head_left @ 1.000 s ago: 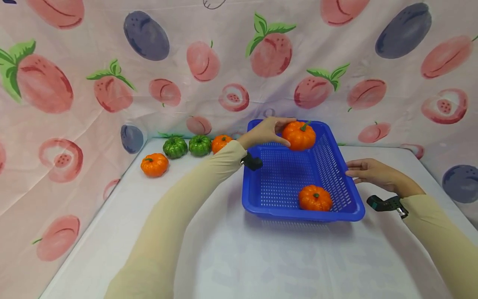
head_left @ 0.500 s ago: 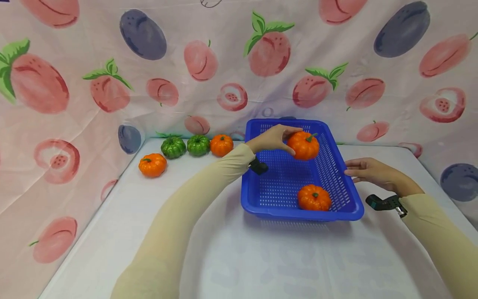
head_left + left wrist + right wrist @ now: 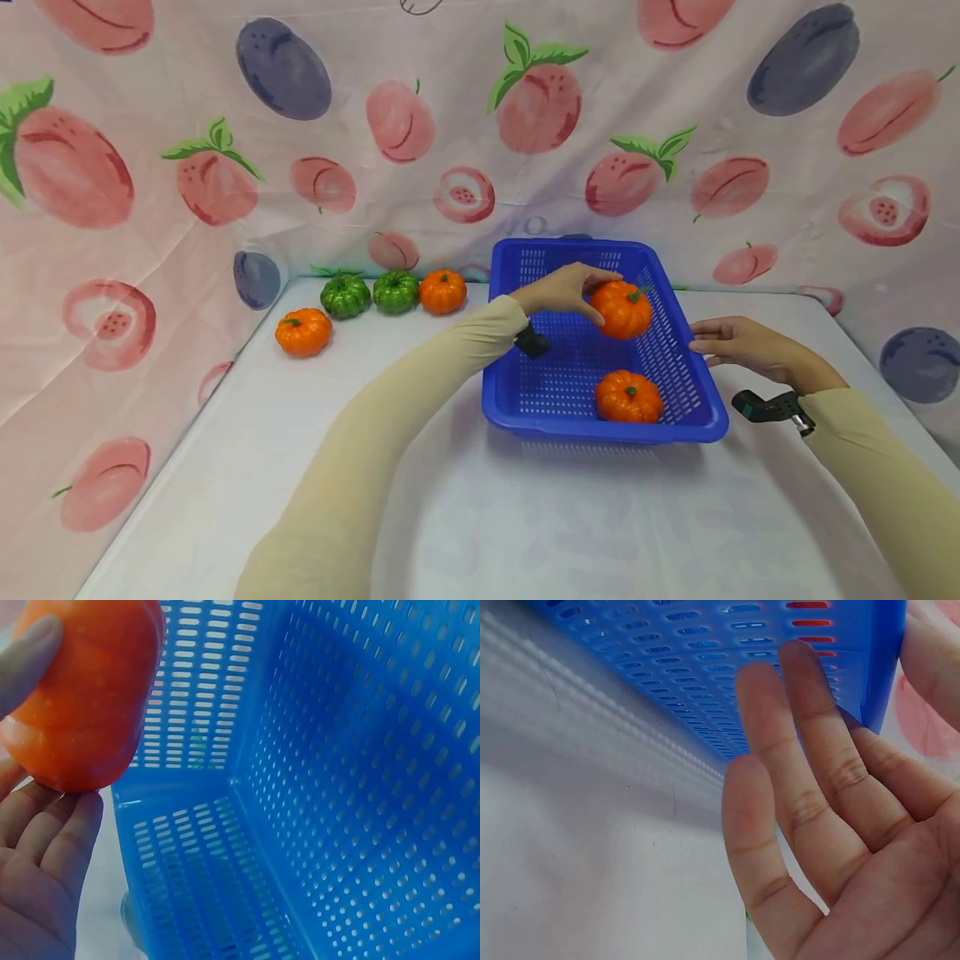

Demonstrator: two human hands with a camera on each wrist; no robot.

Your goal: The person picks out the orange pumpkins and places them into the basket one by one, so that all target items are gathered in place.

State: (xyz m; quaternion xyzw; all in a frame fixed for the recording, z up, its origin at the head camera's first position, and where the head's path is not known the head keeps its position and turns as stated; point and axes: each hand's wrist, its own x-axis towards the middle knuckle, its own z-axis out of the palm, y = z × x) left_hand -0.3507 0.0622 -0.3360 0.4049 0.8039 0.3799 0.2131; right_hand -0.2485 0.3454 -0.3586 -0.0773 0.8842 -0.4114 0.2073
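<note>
My left hand [image 3: 562,289] grips an orange pumpkin [image 3: 624,312] with a green stem, thumb on one side and fingers on the other. It holds this pumpkin above the floor of a blue plastic basket [image 3: 604,431]; the left wrist view shows the pumpkin [image 3: 90,697] beside the perforated walls. Another orange pumpkin [image 3: 628,397] lies inside, at the near right corner. At the basket's right side, my right hand [image 3: 750,346] holds the rim. In the right wrist view, its fingers [image 3: 769,727] lie along the outer wall, while the thumb is across the rim.
To the left on the white table [image 3: 450,525] stand two green pumpkins, one farther left [image 3: 345,296] and a second green pumpkin [image 3: 396,292]. Beside them is an orange pumpkin [image 3: 442,292], with another orange pumpkin [image 3: 303,332] nearer. A fruit-print curtain [image 3: 420,200] hangs behind.
My left hand has moved right and toward me with the pumpkin, lower over the basket. The right hand has stayed at the rim, and the basket stands as before.
</note>
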